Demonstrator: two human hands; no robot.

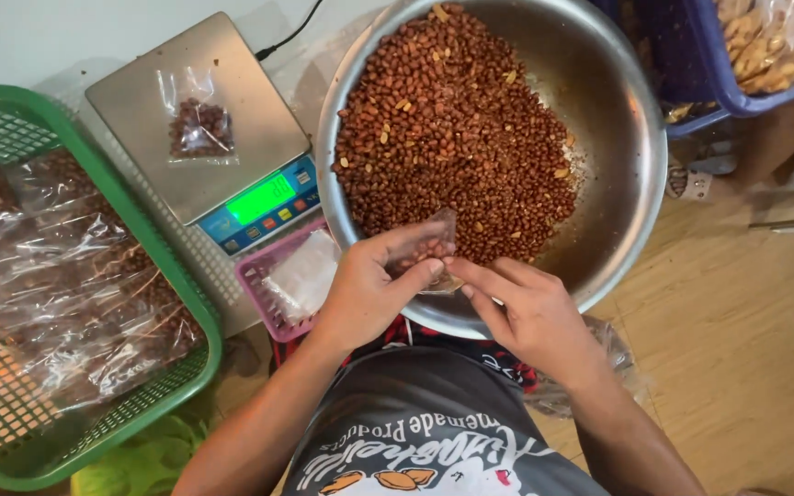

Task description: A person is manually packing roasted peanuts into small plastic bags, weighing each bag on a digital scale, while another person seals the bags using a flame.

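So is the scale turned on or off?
On. The scale has a screen glowing bright green, and a small clear bag of peanuts lies on its metal plate.

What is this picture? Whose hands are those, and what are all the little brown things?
The picture comes from a camera worn on a person's head, looking down, so you see that person's own two hands. The left hand and the right hand both hold a small clear bag with a few peanuts inside. The brown things are peanuts, heaped in a big metal bowl. To the left is a scale with another little bag of peanuts lying on it. A green basket holds filled bags, and a small pink basket holds what look like empty bags. A blue basket sits at the top right.
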